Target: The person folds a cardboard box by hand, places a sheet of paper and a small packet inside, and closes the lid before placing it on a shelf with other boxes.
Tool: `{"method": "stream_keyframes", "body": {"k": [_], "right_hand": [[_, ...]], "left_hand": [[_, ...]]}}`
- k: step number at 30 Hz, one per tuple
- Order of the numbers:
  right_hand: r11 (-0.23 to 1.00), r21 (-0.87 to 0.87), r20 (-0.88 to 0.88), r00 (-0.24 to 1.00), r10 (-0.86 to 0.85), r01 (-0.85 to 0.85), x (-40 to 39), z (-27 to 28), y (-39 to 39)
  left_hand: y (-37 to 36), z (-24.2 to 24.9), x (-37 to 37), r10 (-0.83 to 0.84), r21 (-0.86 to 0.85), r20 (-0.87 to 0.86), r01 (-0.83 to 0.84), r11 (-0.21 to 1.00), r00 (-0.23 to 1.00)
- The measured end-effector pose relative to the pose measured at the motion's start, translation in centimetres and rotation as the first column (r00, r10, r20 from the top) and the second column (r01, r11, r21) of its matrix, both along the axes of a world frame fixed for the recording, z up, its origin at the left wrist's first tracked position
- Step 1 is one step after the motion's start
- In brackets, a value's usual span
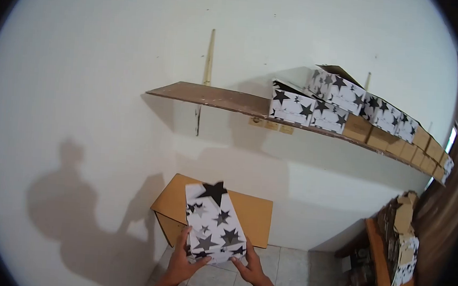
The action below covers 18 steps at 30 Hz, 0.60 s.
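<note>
Between my two hands is a white cardboard box [213,221] printed with black and grey stars. My left hand [182,259] grips its near left corner, thumb along the front edge. On the near right corner, my right hand [251,264] holds it in the same way, with the thumb at the front. The box is tilted, its starred top facing me, and its far end overlaps a small brown table [253,211] behind it. My fingers underneath the box are hidden.
A brown wall shelf [216,97] carries several star-printed boxes [291,107] and plain brown boxes [357,129], some stacked. At lower right, flattened cardboard [404,216] is piled on a wooden table [384,276]. Wall sockets [271,126] sit under the shelf.
</note>
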State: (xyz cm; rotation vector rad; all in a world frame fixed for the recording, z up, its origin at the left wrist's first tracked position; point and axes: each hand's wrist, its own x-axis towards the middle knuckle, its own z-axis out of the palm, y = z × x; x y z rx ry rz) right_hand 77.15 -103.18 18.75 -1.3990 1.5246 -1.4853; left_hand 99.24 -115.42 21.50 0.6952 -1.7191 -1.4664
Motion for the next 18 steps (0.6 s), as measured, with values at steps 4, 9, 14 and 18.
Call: {"method": "stream_keyframes", "body": {"k": [4, 9, 14, 18], "right_hand": [[0.989, -0.112, -0.072, 0.992, -0.101, 0.093, 1.2, 5.2, -2.8], [0.955, -0.257, -0.271, 0.938, -0.216, 0.146, 0.4, 9.8, -3.8], [0.911, -0.392, -0.267, 0.932, -0.246, 0.128, -1.4, 13.1, -5.5], [0.888, -0.447, -0.277, 0.926, -0.255, 0.111, -2.5, 15.8, -6.6]], "left_hand": [[-3.9, 6.6, 0.4, -0.035, -0.117, 0.03, 0.038, 0.992, 0.999], [-5.7, 13.1, -0.7, -0.071, -0.292, 0.002, 0.068, 0.954, 0.997], [-7.1, 17.7, -2.2, -0.084, -0.395, -0.015, 0.071, 0.916, 0.996], [-7.9, 21.0, -3.5, -0.121, -0.42, -0.103, 0.068, 0.905, 0.987]]}}
